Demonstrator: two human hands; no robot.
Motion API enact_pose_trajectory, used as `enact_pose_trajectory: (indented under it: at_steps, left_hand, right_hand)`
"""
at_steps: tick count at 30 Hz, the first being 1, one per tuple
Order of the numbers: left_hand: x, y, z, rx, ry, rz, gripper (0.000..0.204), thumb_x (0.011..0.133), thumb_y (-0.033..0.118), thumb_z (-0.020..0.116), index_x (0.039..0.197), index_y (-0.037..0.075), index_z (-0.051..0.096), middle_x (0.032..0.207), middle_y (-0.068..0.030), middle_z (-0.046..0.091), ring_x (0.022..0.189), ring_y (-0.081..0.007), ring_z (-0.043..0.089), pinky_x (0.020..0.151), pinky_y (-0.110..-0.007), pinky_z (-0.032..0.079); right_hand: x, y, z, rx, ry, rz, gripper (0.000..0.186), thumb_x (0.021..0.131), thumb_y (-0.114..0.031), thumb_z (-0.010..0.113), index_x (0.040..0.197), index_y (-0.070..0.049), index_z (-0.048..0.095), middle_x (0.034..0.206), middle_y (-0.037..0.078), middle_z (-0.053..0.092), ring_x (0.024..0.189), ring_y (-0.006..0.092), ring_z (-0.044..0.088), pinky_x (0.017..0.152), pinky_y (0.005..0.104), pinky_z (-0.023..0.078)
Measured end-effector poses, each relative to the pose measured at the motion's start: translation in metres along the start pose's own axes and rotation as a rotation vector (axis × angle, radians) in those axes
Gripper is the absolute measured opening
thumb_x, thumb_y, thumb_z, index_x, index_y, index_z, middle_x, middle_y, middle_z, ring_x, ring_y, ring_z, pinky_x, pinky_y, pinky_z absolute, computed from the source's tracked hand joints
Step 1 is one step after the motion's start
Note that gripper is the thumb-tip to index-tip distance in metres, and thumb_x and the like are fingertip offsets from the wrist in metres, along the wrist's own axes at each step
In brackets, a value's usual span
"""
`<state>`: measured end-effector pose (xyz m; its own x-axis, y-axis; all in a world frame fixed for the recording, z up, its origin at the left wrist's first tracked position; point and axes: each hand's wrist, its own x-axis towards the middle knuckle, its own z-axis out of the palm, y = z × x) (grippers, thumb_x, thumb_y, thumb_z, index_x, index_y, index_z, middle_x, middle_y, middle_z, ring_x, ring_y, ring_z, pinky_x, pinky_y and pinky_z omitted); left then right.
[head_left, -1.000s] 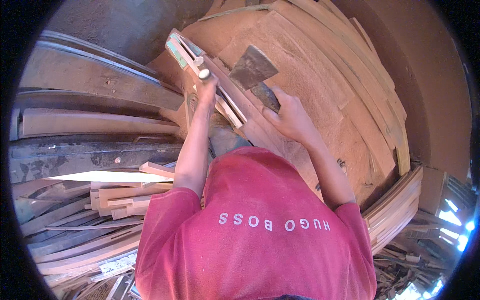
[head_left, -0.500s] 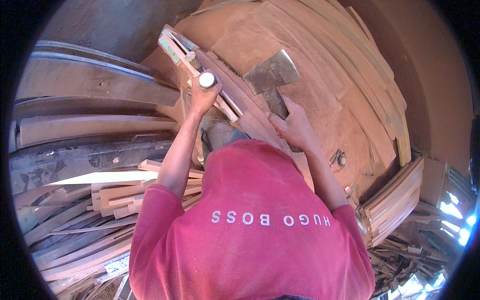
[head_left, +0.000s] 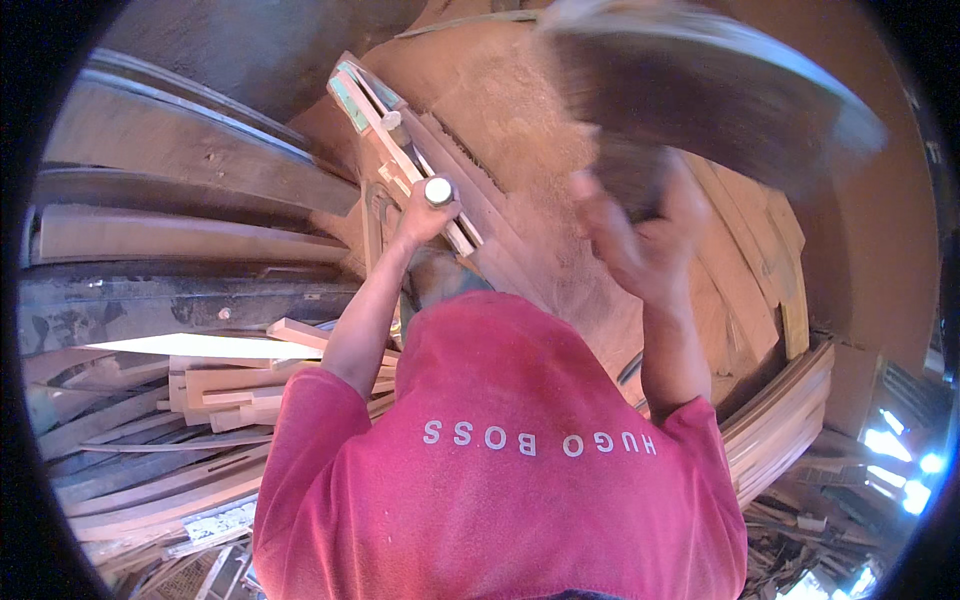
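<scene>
My left hand [head_left: 428, 218] is wrapped round an upright chisel [head_left: 438, 191], seen from above by its round pale handle end; its blade is hidden. It stands over a long narrow wooden piece [head_left: 470, 236] with a dark slot along its length. High on the right, my right hand [head_left: 660, 235] grips a hatchet [head_left: 690, 95]. The broad dark head is smeared by motion and well apart from the chisel. A short round peg-like piece [head_left: 394, 126] stands on the wood beyond my left hand.
Sawdust covers the work surface [head_left: 490, 90]. Long planks [head_left: 180, 235] lean at the left, above stacked offcuts [head_left: 225, 390]. More boards [head_left: 785, 425] are stacked at the lower right, and a plank [head_left: 745, 240] lies along the right edge.
My right hand has swung the hatchet up and to the right, off the work surface. My left hand still holds the chisel; it appears slightly lower and farther right in view.
</scene>
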<state>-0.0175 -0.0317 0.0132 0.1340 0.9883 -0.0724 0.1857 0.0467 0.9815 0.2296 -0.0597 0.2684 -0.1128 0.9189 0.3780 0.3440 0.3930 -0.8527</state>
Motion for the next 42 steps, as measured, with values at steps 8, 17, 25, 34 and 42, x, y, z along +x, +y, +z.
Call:
enact_pose_trajectory:
  at_steps: [8,17,25,34,42]
  left_hand:
    - [-0.011,0.031,0.003,0.11,0.069,-0.006,0.014,0.072,0.006,0.071,0.081,0.001,0.063,0.076,-0.0028,0.065,0.073,-0.0119,0.06,0.069,-0.03,0.051]
    - [-0.018,0.016,0.001,0.121,0.033,0.021,0.01,0.073,0.006,0.069,0.078,0.002,0.061,0.073,-0.0014,0.061,0.07,-0.0111,0.057,0.067,-0.03,0.05]
    - [-0.013,0.022,0.014,0.133,-0.036,-0.075,0.027,0.074,0.008,0.075,0.099,0.003,0.064,0.085,-0.0044,0.065,0.084,-0.0157,0.062,0.081,-0.032,0.051]
    - [-0.037,-0.013,0.035,0.317,-0.253,0.204,0.03,0.067,-0.001,0.069,0.097,0.002,0.062,0.098,-0.0139,0.064,0.098,-0.0309,0.062,0.088,-0.038,0.049]
    - [0.031,-0.037,0.01,-0.182,0.256,-0.262,0.032,0.067,-0.01,0.066,0.096,0.003,0.062,0.088,-0.0071,0.065,0.077,-0.0164,0.064,0.066,-0.029,0.051]
  right_hand:
    - [-0.046,0.09,0.072,-0.375,-0.484,0.234,0.044,0.088,-0.023,0.064,0.122,0.002,0.054,0.1,0.026,0.066,0.093,0.0433,0.064,0.079,0.0479,0.051]
    - [-0.026,0.022,0.021,-0.23,-0.328,0.358,0.039,0.081,-0.022,0.069,0.113,0.0,0.061,0.092,0.026,0.068,0.089,0.0432,0.067,0.074,0.0486,0.052]
    - [-0.099,0.132,0.079,-0.459,-0.485,0.247,0.045,0.086,-0.024,0.063,0.124,0.0,0.056,0.095,0.027,0.067,0.088,0.0441,0.066,0.076,0.0466,0.053]
    - [-0.152,0.151,0.0,-0.258,-0.291,0.847,0.052,0.086,-0.019,0.062,0.132,0.001,0.049,0.081,0.021,0.065,0.063,0.0292,0.067,0.061,0.0416,0.053]
    - [-0.191,0.15,-0.009,-0.294,-0.363,1.049,0.059,0.085,-0.023,0.065,0.137,-0.002,0.047,0.093,0.025,0.067,0.07,0.027,0.069,0.069,0.0445,0.054]
